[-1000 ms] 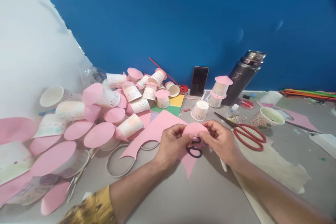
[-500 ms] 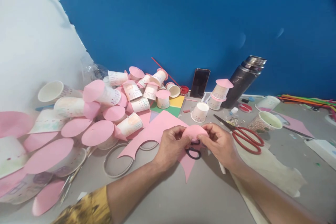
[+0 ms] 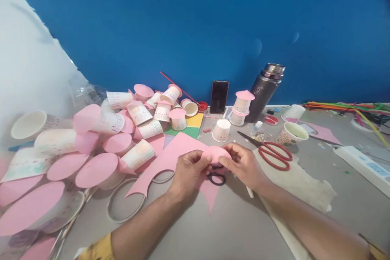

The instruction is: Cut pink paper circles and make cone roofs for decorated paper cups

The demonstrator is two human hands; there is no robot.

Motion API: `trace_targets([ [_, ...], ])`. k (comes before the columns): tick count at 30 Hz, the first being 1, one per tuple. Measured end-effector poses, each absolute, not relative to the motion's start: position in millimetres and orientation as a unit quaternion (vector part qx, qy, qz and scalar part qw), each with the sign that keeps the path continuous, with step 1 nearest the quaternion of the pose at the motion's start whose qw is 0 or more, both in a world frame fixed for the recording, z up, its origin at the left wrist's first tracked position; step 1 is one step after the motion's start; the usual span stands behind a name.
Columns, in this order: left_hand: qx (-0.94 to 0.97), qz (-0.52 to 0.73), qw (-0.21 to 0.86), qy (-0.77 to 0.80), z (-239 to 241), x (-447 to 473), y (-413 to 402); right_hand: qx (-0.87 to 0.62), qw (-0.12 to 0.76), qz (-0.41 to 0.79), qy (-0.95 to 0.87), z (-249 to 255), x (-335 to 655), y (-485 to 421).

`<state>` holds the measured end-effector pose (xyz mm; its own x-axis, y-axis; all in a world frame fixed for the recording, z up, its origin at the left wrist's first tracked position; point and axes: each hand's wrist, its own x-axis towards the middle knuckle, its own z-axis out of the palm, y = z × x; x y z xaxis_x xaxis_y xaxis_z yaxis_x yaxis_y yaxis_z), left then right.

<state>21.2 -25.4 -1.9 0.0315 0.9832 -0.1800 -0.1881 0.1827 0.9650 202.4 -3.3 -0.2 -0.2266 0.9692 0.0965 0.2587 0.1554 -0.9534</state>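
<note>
Pink disc (image 3: 213, 154) leftward (red scissors (image 3: 261, 149) too)

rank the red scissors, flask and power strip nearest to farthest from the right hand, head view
1. Red scissors, just right of the right hand holding pink paper.
2. Flask, back by the wall.
3. Power strip, far right.

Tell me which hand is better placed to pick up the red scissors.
The right hand, probably: the red scissors lie just beyond it on its side, while the left hand sits farther off. Both hands pinch the pink paper circle.
</note>
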Motion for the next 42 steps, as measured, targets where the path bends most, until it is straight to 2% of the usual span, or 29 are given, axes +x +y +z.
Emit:
trace_targets([
  [9, 0.365, 0.498, 0.637, 0.462, -6.2, 20.5, -23.0, -0.496, 0.387, 0.447, -0.636, 7.5, 201.1, -3.7],
  [30, 0.416, 0.497, 0.598, 0.472, -2.2, 25.4, -25.2, -0.552, 0.356, 0.418, -0.628, 1.9, 200.3, -5.1],
  [42, 0.358, 0.535, 0.614, 0.456, 5.5, 28.1, -28.3, -0.522, 0.397, 0.478, -0.585, -6.4, 207.4, 2.0],
])
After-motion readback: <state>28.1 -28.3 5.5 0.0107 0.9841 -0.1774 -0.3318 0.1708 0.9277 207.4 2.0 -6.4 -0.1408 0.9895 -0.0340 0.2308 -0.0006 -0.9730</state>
